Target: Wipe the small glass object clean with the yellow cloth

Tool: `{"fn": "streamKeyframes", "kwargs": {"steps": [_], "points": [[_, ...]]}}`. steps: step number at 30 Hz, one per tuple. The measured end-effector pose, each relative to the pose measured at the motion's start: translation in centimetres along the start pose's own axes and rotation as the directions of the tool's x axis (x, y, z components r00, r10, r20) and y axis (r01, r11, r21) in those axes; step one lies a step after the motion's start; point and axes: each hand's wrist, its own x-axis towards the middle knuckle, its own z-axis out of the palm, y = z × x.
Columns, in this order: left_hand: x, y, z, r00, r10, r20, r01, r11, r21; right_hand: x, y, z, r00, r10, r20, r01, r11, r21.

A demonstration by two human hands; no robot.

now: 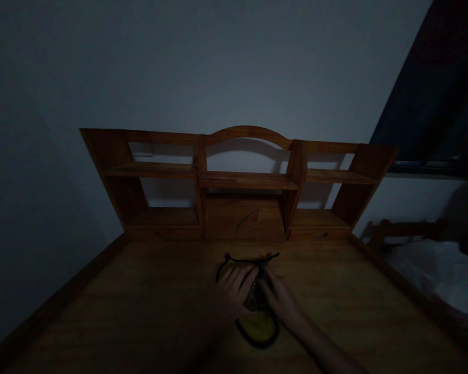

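Hands (234, 290) (284, 302) both hold a yellow, black-edged pouch-like item (259, 328) on a wooden desktop (156, 291).

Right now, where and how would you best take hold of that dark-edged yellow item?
Probably by the rounded near end of the yellow item, coming from the camera wearer's side. That end lies uncovered, while much of the rest is hidden from view; its dark edging curves around it, offering a border to pinch. The picture is too dim to tell its thickness.
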Motion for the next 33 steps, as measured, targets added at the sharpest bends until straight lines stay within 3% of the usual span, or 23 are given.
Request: {"fn": "streamKeyframes", "kwargs": {"steps": [9,12,16,22,25,29,33], "points": [[-0.1,0.3,-0.6,1.0,-0.004,0.023,0.004,1.0,-0.007,-0.1,0.9,-0.7,1.0,0.005,0.023,-0.001,0.98,-0.2],[-0.2,0.1,-0.4,0.999,-0.015,0.036,0.016,1.0,-0.022,0.0,0.8,-0.4,1.0,0.016,0.008,-0.015,0.991,-0.13],[-0.1,0.0,-0.2,0.999,-0.049,0.007,0.049,0.998,-0.035,0.2,0.7,0.3,0.997,0.076,-0.023,-0.074,0.994,0.085],[0.0,-0.1,0.1,0.994,-0.093,-0.048,0.091,0.994,-0.054,0.6,1.9,0.4,0.979,0.155,0.134,-0.196,0.904,0.381],[0.0,-0.1,0.3,0.992,-0.115,-0.047,0.111,0.992,-0.064,0.6,2.6,0.4,0.967,0.178,0.18,-0.24,0.876,0.418],[-0.2,-0.2,0.7,0.996,-0.08,-0.045,0.078,0.996,-0.037,0.4,2.6,0.7,0.983,0.126,0.136,-0.171,0.901,0.399],[-0.2,-0.1,0.5,0.999,-0.04,-0.016,0.039,0.999,-0.022,0.2,1.6,0.7,0.995,0.061,0.084,-0.083,0.957,0.278]]}}
